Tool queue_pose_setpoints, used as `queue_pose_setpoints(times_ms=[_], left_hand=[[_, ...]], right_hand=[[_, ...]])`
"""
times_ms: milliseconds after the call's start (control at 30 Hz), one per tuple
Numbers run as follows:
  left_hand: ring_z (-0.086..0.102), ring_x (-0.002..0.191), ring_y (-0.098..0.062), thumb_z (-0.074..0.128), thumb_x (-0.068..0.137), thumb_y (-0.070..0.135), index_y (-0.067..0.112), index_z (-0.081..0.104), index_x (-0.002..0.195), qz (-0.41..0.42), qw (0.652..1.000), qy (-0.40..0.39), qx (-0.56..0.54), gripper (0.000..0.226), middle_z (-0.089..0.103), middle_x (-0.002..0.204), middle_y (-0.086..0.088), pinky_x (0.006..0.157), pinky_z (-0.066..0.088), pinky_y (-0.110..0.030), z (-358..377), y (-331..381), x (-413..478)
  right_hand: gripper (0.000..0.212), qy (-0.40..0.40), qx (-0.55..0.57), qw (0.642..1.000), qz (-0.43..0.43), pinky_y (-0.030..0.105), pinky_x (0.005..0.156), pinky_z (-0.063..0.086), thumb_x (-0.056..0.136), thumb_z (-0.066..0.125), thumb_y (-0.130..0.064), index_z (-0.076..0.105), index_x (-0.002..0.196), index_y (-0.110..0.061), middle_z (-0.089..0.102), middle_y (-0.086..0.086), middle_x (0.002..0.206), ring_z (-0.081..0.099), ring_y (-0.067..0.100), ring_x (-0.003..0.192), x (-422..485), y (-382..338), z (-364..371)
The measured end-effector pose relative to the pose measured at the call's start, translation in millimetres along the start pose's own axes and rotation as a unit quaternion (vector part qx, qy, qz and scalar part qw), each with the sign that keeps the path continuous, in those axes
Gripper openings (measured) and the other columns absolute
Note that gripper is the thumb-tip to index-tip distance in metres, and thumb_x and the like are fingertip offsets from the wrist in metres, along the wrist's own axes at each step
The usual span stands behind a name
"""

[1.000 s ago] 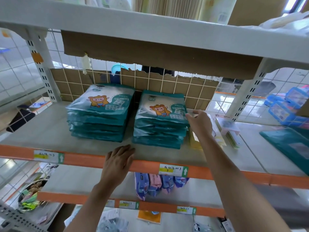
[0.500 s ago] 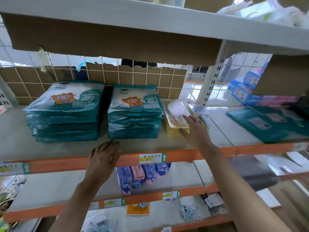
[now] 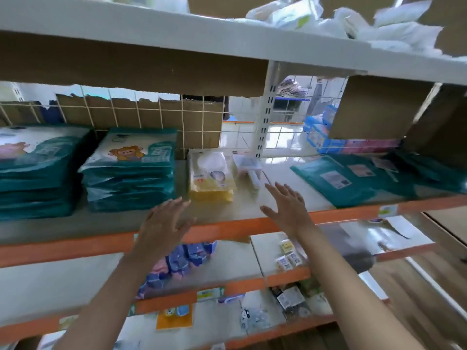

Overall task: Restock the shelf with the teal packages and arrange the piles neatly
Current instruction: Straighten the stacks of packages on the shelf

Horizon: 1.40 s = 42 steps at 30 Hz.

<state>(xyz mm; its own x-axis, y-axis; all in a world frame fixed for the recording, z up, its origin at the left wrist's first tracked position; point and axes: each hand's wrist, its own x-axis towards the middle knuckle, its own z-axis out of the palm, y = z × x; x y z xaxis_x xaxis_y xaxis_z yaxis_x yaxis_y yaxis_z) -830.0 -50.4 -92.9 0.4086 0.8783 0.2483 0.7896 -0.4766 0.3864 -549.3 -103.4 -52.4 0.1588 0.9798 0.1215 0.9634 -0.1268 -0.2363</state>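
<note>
Two piles stand on the shelf [image 3: 113,223]: the left pile [image 3: 38,178], cut off by the edge of view, and the right pile [image 3: 131,178] just beside it, both set back from the front. Well to the right on the same level, loose teal packages [image 3: 353,183] lie flat and unevenly fanned, white labels showing, with yellow packets [image 3: 211,175] between them and the piles. Both hands are empty. My left hand [image 3: 164,223] hovers over the orange front rail [image 3: 75,246] with fingers straight and spread. My right hand [image 3: 288,208] is spread the same way, palm down, above bare board near the yellow packets, and I cannot see it touching anything. I judge these packages to be light, soft pouches in slick film, likely to sag and slide, so I would lift a few at a time with a palm beneath and a thumb on top, or by the two short sides. In the piles the long axis runs front to back, cartoon face up, top edge toward the back. The loose ones look skewed, angled toward the rear right.
</note>
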Motion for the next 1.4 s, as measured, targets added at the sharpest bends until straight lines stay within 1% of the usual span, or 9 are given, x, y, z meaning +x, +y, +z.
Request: queue_pose_setpoints(times_ms=[333, 400, 533, 633, 767, 867, 1000, 1133, 1400], left_hand=[[0.023, 0.140, -0.013, 0.012, 0.073, 0.070, 0.027, 0.035, 0.142, -0.033, 0.999, -0.008, 0.020, 0.084, 0.030, 0.151, 0.006, 0.111, 0.017, -0.034, 52, 131, 22], [0.021, 0.141, -0.013, 0.003, 0.067, 0.073, 0.029, 0.032, 0.143, -0.025, 0.999, -0.028, 0.038, 0.092, 0.027, 0.152, 0.007, 0.110, 0.018, -0.034, 65, 154, 25], [0.022, 0.141, -0.016, 0.017, 0.083, 0.063, 0.029, 0.030, 0.144, 0.006, 0.996, -0.057, 0.068, 0.071, 0.028, 0.152, 0.003, 0.111, 0.020, -0.038, 88, 197, 45], [0.027, 0.139, -0.018, 0.015, 0.076, 0.065, 0.027, 0.036, 0.142, 0.029, 0.995, -0.065, 0.067, 0.079, 0.032, 0.150, 0.001, 0.109, 0.023, -0.038, 99, 224, 65], [0.043, 0.129, -0.024, 0.023, 0.081, 0.065, 0.021, 0.048, 0.136, 0.058, 0.996, -0.033, 0.057, 0.074, 0.046, 0.141, -0.004, 0.104, 0.033, -0.040, 117, 249, 93], [0.038, 0.133, -0.020, 0.040, 0.094, 0.050, 0.024, 0.040, 0.140, 0.064, 0.996, -0.035, 0.054, 0.053, 0.039, 0.146, 0.000, 0.108, 0.029, -0.039, 135, 270, 123], [0.038, 0.133, -0.019, 0.047, 0.093, 0.042, 0.022, 0.040, 0.139, 0.083, 0.996, -0.027, 0.035, 0.051, 0.039, 0.146, 0.001, 0.108, 0.030, -0.039, 152, 303, 169], [0.035, 0.134, -0.019, 0.048, 0.093, 0.042, 0.023, 0.037, 0.141, 0.066, 0.997, -0.032, 0.031, 0.053, 0.037, 0.148, 0.001, 0.108, 0.028, -0.037, 168, 327, 209], [0.043, 0.128, -0.022, 0.044, 0.095, 0.041, 0.021, 0.034, 0.143, 0.024, 0.996, -0.066, 0.051, 0.053, 0.035, 0.149, -0.002, 0.100, 0.037, -0.036, 199, 351, 242]], right_hand=[[0.060, -0.016, -0.027, 0.999, 0.007, 0.040, 0.116, 0.010, 0.095, 0.045, -0.044, 0.021, 0.148, -0.027, 0.016, 0.002, 0.157, 0.012, 0.023, 0.144, -23, 127, -23], [0.061, -0.007, -0.035, 0.999, 0.009, 0.040, 0.116, 0.012, 0.094, 0.046, -0.044, 0.022, 0.147, -0.025, 0.017, 0.003, 0.156, 0.014, 0.024, 0.144, -29, 151, -28], [0.063, -0.028, -0.043, 0.998, 0.032, 0.040, 0.117, 0.006, 0.097, 0.040, -0.045, 0.013, 0.150, -0.024, 0.009, 0.005, 0.158, 0.007, 0.025, 0.145, -36, 198, -40], [0.064, -0.034, -0.036, 0.997, 0.054, 0.040, 0.117, 0.006, 0.097, 0.038, -0.047, 0.011, 0.150, -0.026, 0.006, 0.004, 0.159, 0.006, 0.024, 0.146, -34, 232, -45], [0.063, -0.035, -0.022, 0.997, 0.059, 0.040, 0.116, 0.007, 0.096, 0.042, -0.044, 0.014, 0.150, -0.026, 0.010, 0.005, 0.158, 0.007, 0.024, 0.145, -23, 264, -50], [0.063, -0.026, -0.017, 0.997, 0.065, 0.041, 0.116, 0.007, 0.094, 0.040, -0.049, 0.019, 0.148, -0.025, 0.015, 0.004, 0.157, 0.010, 0.025, 0.144, -2, 292, -55], [0.066, -0.015, -0.023, 0.998, 0.051, 0.042, 0.115, 0.012, 0.090, 0.039, -0.051, 0.023, 0.147, -0.023, 0.021, 0.004, 0.155, 0.016, 0.023, 0.143, 31, 332, -67], [0.060, 0.021, -0.037, 0.999, 0.029, 0.043, 0.115, 0.018, 0.092, 0.050, -0.042, 0.029, 0.145, -0.022, 0.029, 0.002, 0.152, 0.024, 0.022, 0.140, 62, 368, -76], [0.058, -0.001, -0.025, 0.999, 0.047, 0.038, 0.115, 0.015, 0.094, 0.048, -0.041, 0.027, 0.145, -0.023, 0.028, 0.002, 0.150, 0.023, 0.022, 0.139, 101, 425, -75]])
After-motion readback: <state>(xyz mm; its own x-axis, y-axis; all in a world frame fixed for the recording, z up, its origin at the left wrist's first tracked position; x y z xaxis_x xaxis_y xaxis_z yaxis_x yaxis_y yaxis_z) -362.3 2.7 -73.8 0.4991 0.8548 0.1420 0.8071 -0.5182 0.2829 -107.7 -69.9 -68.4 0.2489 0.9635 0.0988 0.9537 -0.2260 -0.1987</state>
